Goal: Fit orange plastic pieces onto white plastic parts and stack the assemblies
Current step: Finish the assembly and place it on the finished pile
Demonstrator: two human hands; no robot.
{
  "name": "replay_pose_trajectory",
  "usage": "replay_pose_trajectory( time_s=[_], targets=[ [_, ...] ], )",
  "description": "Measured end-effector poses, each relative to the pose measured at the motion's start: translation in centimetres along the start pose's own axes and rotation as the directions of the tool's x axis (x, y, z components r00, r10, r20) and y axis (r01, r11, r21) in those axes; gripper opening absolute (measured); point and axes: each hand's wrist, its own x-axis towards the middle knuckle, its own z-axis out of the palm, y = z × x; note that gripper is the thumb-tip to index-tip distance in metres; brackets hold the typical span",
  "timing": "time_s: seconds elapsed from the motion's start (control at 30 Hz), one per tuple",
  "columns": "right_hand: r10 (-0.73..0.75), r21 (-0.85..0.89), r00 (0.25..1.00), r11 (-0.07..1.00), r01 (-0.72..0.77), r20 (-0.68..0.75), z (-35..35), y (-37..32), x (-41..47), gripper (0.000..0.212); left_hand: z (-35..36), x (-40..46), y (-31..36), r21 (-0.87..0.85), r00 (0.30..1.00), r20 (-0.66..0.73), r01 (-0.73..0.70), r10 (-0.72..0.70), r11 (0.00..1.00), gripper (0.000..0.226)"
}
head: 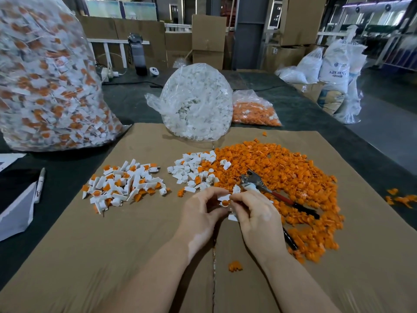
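Observation:
Over the cardboard sheet (135,245), my left hand (200,211) and my right hand (255,213) meet. Both pinch a white plastic part (224,197) with an orange piece (225,203) seated in its ring. More white parts (232,216) poke out under my right fingers. A big heap of loose orange pieces (282,177) lies to the right. Loose white parts (191,170) lie at its left edge. A pile of finished white-and-orange assemblies (124,184) lies further left.
Pliers (270,190) with red-black handles lie on the orange heap. A clear bag of white parts (196,102) and a bag of orange pieces (255,109) stand behind. A large bag of assemblies (45,82) fills the left. A marker pen (40,184) lies at left.

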Motion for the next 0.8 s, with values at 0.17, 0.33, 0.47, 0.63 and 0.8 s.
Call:
replay_pose_trajectory(
  time_s=[0.17, 0.33, 0.47, 0.63, 0.8],
  targets=[
    [-0.026, 0.016, 0.999, 1.000, 0.026, 0.034, 0.0, -0.1, 0.0, 0.011, 0.0, -0.1, -0.1, 0.068, 1.000, 0.005, -0.025, 0.025, 0.997, 0.030],
    [-0.013, 0.023, 0.999, 1.000, 0.012, 0.044, 0.0, -0.1, 0.0, 0.010, 0.1, -0.1, 0.0, 0.086, 0.999, 0.017, -0.040, 0.039, 0.996, 0.029],
    [-0.031, -0.019, 0.999, 0.999, 0.032, 0.028, 0.1, 0.0, 0.1, 0.013, 0.2, -0.1, 0.0, 0.117, 0.998, 0.005, -0.059, 0.059, 0.991, 0.029],
    [0.036, -0.116, 0.994, 0.992, -0.048, -0.102, 0.4, 0.4, -0.1, 0.020, -0.2, 0.1, -0.5, 0.045, 0.983, -0.178, 0.049, -0.041, 0.998, 0.019],
    [0.039, -0.216, 0.988, 0.974, -0.072, -0.152, 0.7, 0.5, -0.3, 0.022, -2.9, 0.8, -2.2, 0.285, 0.900, -0.428, 0.219, -0.080, 0.933, 0.013]
  ],
)
